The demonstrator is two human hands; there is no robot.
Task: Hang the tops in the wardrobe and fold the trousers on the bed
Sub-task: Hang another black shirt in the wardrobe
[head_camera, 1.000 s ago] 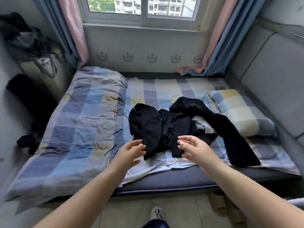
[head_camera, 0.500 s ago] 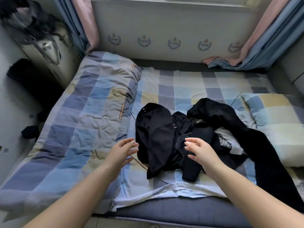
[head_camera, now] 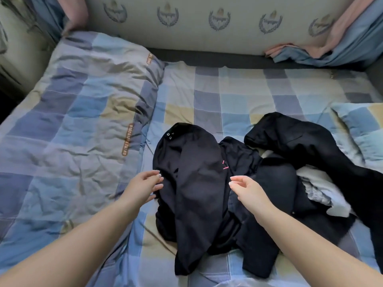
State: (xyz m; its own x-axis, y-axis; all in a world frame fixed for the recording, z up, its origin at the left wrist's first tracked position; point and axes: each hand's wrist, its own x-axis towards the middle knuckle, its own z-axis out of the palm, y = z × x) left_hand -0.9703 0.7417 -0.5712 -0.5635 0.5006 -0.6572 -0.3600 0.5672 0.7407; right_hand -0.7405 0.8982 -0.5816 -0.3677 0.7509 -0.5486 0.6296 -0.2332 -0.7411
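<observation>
A heap of black clothes [head_camera: 199,183] lies crumpled on the checked bed sheet [head_camera: 228,96]. A second black garment [head_camera: 306,146] stretches off to the right, and a pale grey-white piece [head_camera: 323,187] shows between them. My left hand [head_camera: 143,187] reaches the left edge of the heap, fingers relaxed, fingertips at the dark cloth. Over the middle of the heap hovers my right hand [head_camera: 246,189], its fingers loosely curved and holding nothing. I cannot tell tops from trousers in the pile.
A folded checked duvet [head_camera: 68,125] covers the left half of the bed. A checked pillow [head_camera: 360,125] lies at the right edge. Behind the bed runs a padded wall panel [head_camera: 207,32], with pink and blue curtains [head_camera: 331,46] pooled at the far right.
The view has moved closer over the bed. Both hands have advanced onto the black pile, the left now at its edge, the right above its middle.
</observation>
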